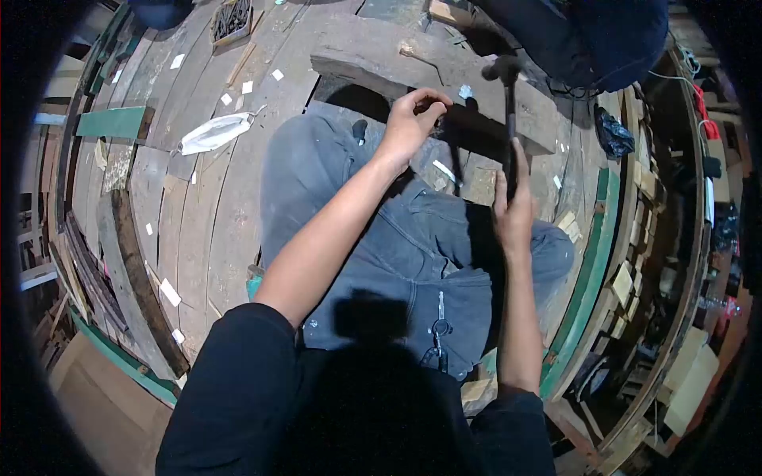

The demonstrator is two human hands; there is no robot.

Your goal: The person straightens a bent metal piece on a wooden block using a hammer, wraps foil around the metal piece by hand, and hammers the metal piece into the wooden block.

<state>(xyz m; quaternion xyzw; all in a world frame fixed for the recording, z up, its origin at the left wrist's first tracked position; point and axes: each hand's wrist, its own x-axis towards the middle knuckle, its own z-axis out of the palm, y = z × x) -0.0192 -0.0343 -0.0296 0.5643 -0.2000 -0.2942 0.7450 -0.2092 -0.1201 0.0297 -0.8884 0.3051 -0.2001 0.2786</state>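
Observation:
My right hand (514,208) is wrapped round the handle of a dark hammer (510,103), which points away from me with its head up. My left hand (413,123) is at the near edge of a thick wooden beam (373,67), its thumb and fingers curled close together; whatever they hold is too small to make out. On top of the beam rests a thin metal rod (421,62) with a curved end. A small pale blue scrap (466,91) also lies on the beam, between my left hand and the hammer.
Plank flooring (190,190) holds a white face mask (214,133), paper scraps and a box of nails (232,21). Another person's dark-clothed leg (603,40) is beyond the beam at right. A black plastic bag (613,133) and a green plank (587,278) are on the right.

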